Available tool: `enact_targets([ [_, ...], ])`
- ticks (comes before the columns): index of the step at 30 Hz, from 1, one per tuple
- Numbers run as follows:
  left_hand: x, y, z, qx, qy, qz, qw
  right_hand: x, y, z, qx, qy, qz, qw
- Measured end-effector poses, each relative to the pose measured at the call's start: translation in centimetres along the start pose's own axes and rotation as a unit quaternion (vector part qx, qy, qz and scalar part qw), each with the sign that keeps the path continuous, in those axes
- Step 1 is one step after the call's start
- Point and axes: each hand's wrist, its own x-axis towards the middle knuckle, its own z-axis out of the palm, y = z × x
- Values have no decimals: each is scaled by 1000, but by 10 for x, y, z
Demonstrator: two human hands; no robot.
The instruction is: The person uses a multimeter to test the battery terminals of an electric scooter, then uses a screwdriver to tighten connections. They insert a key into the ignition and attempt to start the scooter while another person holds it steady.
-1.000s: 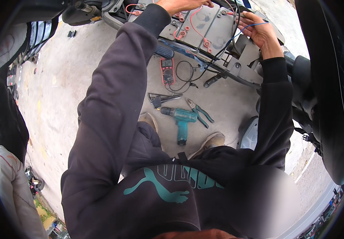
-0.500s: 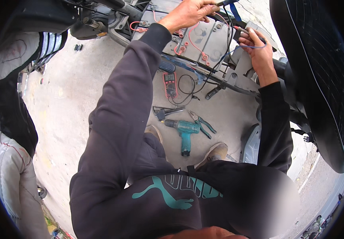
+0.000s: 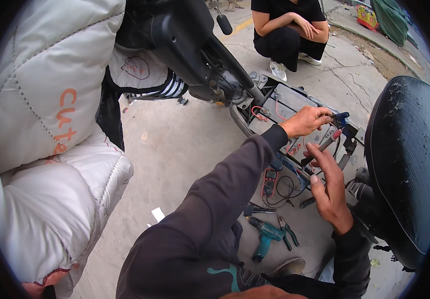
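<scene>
The left hand (image 3: 308, 121) has its grip closed to a pinch, fingertips together at the near end of a blue connector (image 3: 342, 117), holding it up over the right-hand end of the batteries. The right hand (image 3: 328, 187) carries a red-ended test probe (image 3: 328, 143) among its fingers, its grip loose, with the thumb standing well apart from the index finger; just where the fingers press on it I cannot tell. Beneath both hands, the grey batteries (image 3: 290, 96) sit side by side in the opened frame of a scooter, red wires (image 3: 261, 115) running over their tops. All this stands on pale concrete (image 3: 160, 149), cracked farther off. On the ground on the near side of the frame lie a red multimeter (image 3: 269, 183) with coiled black leads, a teal drill (image 3: 266, 234) and, just beside it, pliers (image 3: 288, 233). A black seat (image 3: 407, 169) rises at right; a white quilted cover (image 3: 50, 124) fills the left. Beyond the scooter a person (image 3: 289, 30) in black squats with forearms crossed, and a green tarp (image 3: 391, 22) hangs at the far right.
</scene>
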Motion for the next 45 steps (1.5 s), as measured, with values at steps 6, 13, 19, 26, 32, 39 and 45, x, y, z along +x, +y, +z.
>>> enact_targets([
  [6,-3,-6,-2,9,-20,-14,1000,-52,25,-4,-104,-320,98,937],
  [13,8,-2,4,45,-20,31,998,-63,15,7,-210,-309,145,916],
  [19,0,-6,-2,62,23,-6,998,212,-29,71,54,168,-87,980],
  [26,34,3,22,49,-55,20,997,470,22,81,159,78,-79,981],
  [32,7,-5,9,46,-27,-23,998,456,5,111,233,-23,8,972],
  [39,36,0,22,113,-86,20,990,415,-15,60,39,198,13,979],
  [45,4,-37,5,102,50,111,987,127,-14,158,14,376,-242,894],
])
